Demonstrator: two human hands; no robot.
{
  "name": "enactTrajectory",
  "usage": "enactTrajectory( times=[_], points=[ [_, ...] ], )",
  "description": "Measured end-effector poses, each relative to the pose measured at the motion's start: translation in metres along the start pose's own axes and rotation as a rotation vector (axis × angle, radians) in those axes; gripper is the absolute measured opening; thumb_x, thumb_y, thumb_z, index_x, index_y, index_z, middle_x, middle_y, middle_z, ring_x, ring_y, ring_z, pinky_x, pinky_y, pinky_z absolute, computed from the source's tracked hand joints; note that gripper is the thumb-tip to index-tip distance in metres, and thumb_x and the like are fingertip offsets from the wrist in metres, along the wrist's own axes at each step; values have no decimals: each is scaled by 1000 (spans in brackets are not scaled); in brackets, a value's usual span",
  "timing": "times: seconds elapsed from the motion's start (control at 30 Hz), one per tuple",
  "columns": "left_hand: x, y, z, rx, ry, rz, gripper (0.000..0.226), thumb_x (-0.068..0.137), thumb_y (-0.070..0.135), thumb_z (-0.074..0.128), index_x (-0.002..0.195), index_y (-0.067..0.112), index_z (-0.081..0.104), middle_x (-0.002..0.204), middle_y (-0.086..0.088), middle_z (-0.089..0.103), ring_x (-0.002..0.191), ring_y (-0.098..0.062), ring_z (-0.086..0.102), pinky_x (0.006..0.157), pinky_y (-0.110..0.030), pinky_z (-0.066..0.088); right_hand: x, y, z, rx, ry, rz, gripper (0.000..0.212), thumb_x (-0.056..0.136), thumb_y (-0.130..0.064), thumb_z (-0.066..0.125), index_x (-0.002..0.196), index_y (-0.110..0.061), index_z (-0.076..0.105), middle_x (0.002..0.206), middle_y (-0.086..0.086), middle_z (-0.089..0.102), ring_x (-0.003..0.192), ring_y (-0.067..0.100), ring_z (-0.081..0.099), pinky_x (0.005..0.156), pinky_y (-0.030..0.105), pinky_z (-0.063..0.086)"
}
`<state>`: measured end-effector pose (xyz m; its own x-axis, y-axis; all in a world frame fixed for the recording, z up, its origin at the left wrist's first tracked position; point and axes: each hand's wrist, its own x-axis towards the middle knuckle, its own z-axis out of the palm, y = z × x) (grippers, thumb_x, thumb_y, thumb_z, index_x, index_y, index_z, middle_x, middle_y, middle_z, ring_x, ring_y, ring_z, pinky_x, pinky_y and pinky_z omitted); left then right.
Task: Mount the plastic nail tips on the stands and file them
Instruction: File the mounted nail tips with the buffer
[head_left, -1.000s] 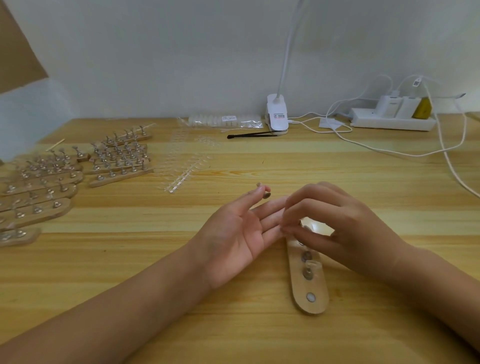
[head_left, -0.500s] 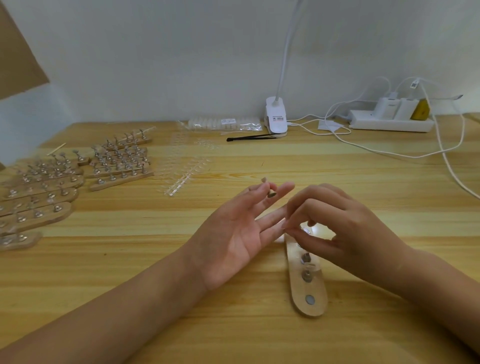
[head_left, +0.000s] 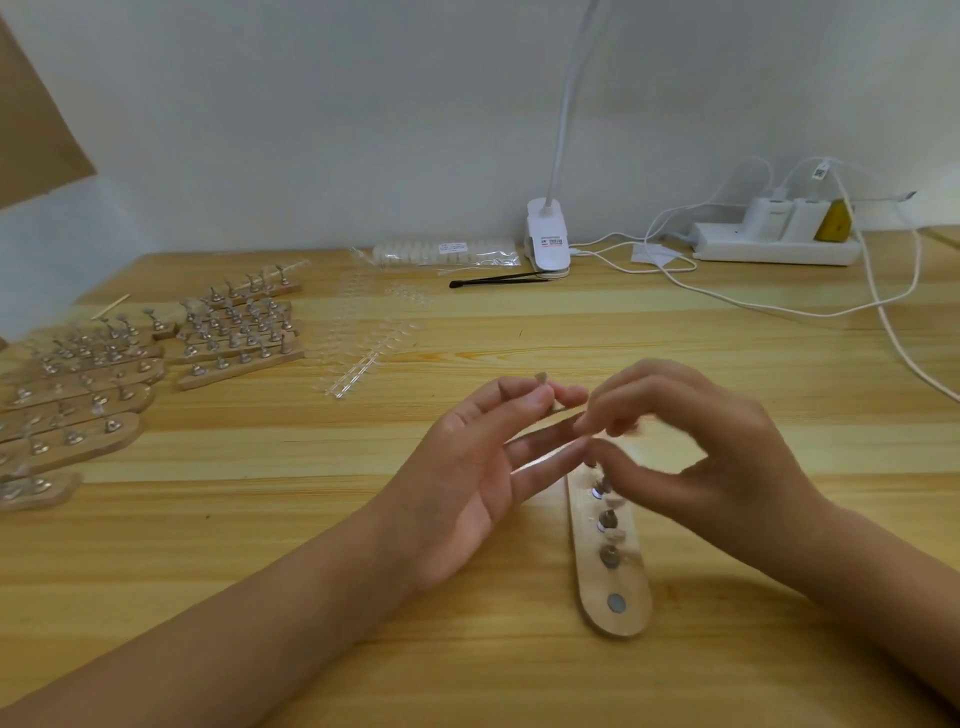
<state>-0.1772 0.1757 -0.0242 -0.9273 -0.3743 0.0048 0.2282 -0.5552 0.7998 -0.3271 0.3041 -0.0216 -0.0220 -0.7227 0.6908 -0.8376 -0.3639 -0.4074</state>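
A wooden base strip (head_left: 623, 621) lies on the table in front of me, with three small metal stands (head_left: 609, 555) on it and one bare magnet spot (head_left: 616, 603) at its near end. My left hand (head_left: 467, 483) is palm up left of the strip; its thumb and forefinger pinch a small metal stand (head_left: 543, 385). My right hand (head_left: 711, 462) hovers over the strip's far end with curled fingers. Its thumb and forefinger tips nearly touch my left fingertips. They are blurred, so anything between them is hidden.
Several wooden strips with stands (head_left: 104, 379) crowd the left of the table. Clear nail-tip strips (head_left: 363, 353) lie beside them. At the back are a bag of tips (head_left: 447, 254), black tweezers (head_left: 493, 280), a clip lamp (head_left: 545, 241), a power strip (head_left: 774, 249) and white cables (head_left: 883, 312).
My right hand has lifted off the strip and moved up toward my left fingertips. My left thumb and forefinger have closed more firmly on the small stand.
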Motion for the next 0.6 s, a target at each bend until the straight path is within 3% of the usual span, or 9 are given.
enactTrajectory(
  times=[0.07,0.17,0.33,0.47,0.6],
  points=[
    [-2,-3,1,195,72,89,3,79,21,72,82,22,73,96,-5,72,89,-16,70,77,-25,56,0,1,-2,148,94,93,10,85,-16,68,94,-13,66,91,-4,66,84,19,63,76,38,52],
    [-5,-6,0,381,65,146,7,83,20,70,84,26,73,90,-2,71,83,-12,69,78,-22,55,-1,1,-3,301,182,153,12,84,-12,68,94,-13,63,90,1,66,86,28,64,81,44,52],
    [-8,-10,4,444,29,186,10,79,21,74,88,22,72,90,-2,70,86,-11,67,80,-23,55,1,1,0,413,196,174,14,83,-10,69,92,-8,58,89,1,66,88,29,64,84,39,52],
    [-8,-9,3,475,23,204,9,79,20,72,88,21,72,90,1,70,83,-10,67,83,-26,56,0,0,2,458,165,176,17,85,-11,68,96,-19,59,91,-2,65,88,30,63,85,40,51],
    [-9,-9,4,494,9,226,11,79,25,72,90,23,73,88,-2,73,82,-10,69,75,-21,55,-1,-1,2,415,130,170,14,86,-10,65,99,-15,62,94,1,65,92,30,62,86,43,51]
  ],
)
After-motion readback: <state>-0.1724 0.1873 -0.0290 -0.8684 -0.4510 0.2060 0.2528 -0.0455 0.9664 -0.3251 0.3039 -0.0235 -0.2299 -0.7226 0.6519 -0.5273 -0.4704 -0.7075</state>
